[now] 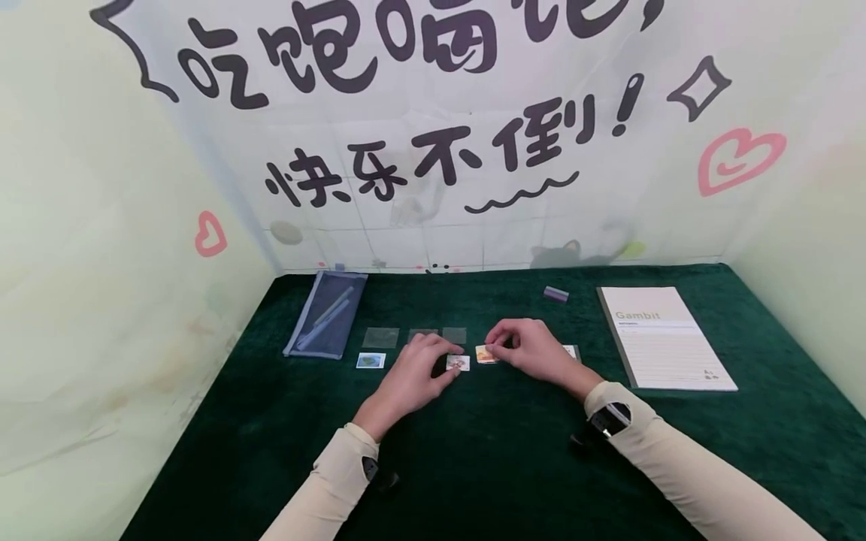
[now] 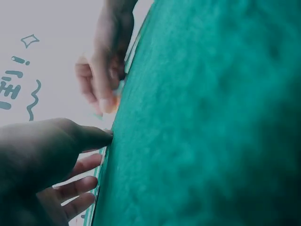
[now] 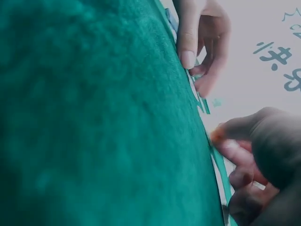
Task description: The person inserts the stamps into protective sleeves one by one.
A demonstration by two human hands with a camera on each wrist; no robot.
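So the orange-yellow card (image 1: 482,355) sits on the green-covered worktop (image 1: 487,466), left of the Gambit notebook (image 1: 670,338); the right hand (image 1: 533,349) pinches it between thumb and fingers, reaching in from the notebook side, so it's the nearer hand; the left hand (image 1: 414,374) is further left of the notebook, thumb at the near edge and index at the far edge of a small picture card (image 1: 458,363); honestly can't tell if those fingers grip it or just rest there.

Key bit imo: the two cards are side by side with a narrow gap, orange one nearer the notebook; the picture card's long axis looks sideways, roughly toward the notebook; fingers cover part of the orange one, so its long axis is unclear.

Also left of the notebook: a blue picture card (image 1: 370,361), three clear rectangles (image 1: 381,337), a blue pouch (image 1: 328,312) furthest out; plus a purple block (image 1: 556,294) near its far-left corner.
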